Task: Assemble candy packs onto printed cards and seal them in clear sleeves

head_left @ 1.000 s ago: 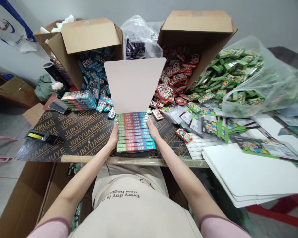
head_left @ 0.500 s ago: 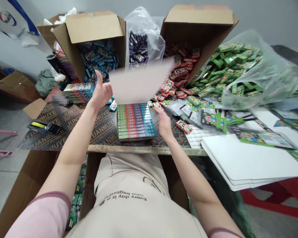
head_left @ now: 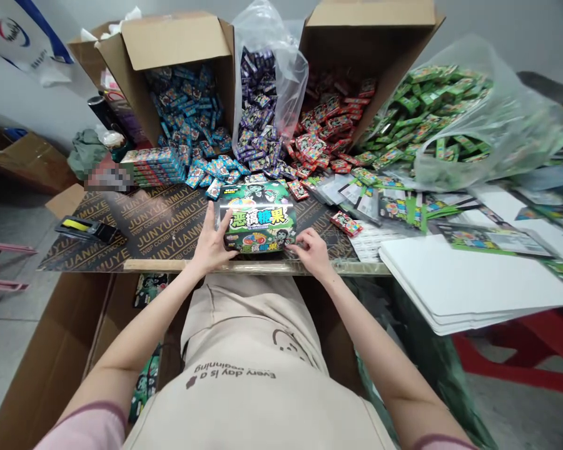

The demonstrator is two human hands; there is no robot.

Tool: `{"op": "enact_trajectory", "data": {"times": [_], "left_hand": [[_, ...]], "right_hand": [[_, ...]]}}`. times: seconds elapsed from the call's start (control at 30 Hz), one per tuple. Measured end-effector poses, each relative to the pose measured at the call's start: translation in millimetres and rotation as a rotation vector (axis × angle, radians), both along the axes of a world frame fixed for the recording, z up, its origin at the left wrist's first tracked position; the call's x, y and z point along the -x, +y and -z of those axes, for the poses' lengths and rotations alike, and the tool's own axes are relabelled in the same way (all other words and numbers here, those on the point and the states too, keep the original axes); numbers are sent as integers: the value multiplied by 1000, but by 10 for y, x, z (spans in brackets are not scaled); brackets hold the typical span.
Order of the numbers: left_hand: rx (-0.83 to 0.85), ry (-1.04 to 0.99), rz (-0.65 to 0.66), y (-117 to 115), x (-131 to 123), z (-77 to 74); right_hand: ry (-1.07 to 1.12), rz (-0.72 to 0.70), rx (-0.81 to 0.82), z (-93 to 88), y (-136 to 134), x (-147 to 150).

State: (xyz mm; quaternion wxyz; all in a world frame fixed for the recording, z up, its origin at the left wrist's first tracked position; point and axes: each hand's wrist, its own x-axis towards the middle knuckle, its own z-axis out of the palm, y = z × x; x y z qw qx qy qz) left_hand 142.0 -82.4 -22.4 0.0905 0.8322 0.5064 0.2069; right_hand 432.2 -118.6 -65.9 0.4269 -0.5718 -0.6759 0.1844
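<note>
A green and black printed candy box (head_left: pixel 260 215) sits at the table's front edge with its lid down over the top. My left hand (head_left: pixel 212 245) holds its left side, the thumb along the lower front and the fingers stretched up over the side. At the front right corner, my right hand (head_left: pixel 313 251) has thumb and fingers pinched together against the box edge. Small packs that filled the box are hidden under the lid. Just behind it lie loose blue packs (head_left: pixel 214 189) and a red pack (head_left: pixel 298 189).
Behind stand cartons of blue packs (head_left: pixel 187 103) and red packs (head_left: pixel 333 119), with a bag of purple packs (head_left: pixel 260 103) between. Green packs (head_left: pixel 431 115) spill from a bag at right. White sheets (head_left: pixel 469 281) overhang the front edge. A black stapler-like tool (head_left: pixel 87 229) lies left.
The pale lid panel, blurred and raised, has come down over the rows of packs, showing its printed face. Both hands have moved in to the box's sides.
</note>
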Motion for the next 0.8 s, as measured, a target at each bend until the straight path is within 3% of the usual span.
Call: {"op": "enact_trajectory", "data": {"times": [0.17, 0.43, 0.5, 0.6, 0.7, 0.8], "left_hand": [[121, -87, -45, 96, -33, 13], [-25, 81, -82, 43, -56, 184], [-24, 61, -63, 48, -31, 220], [64, -48, 12, 81, 28, 242], [138, -163, 58, 124, 86, 265], [157, -173, 73, 150, 112, 313]], "right_hand": [[-192, 109, -201, 94, 72, 28], [-563, 34, -265, 303, 125, -20], [-551, 65, -270, 299, 135, -44], [-492, 139, -299, 156, 159, -77], [-560, -28, -277, -37, 229, -75], [-638, -241, -241, -68, 313, -52]]}}
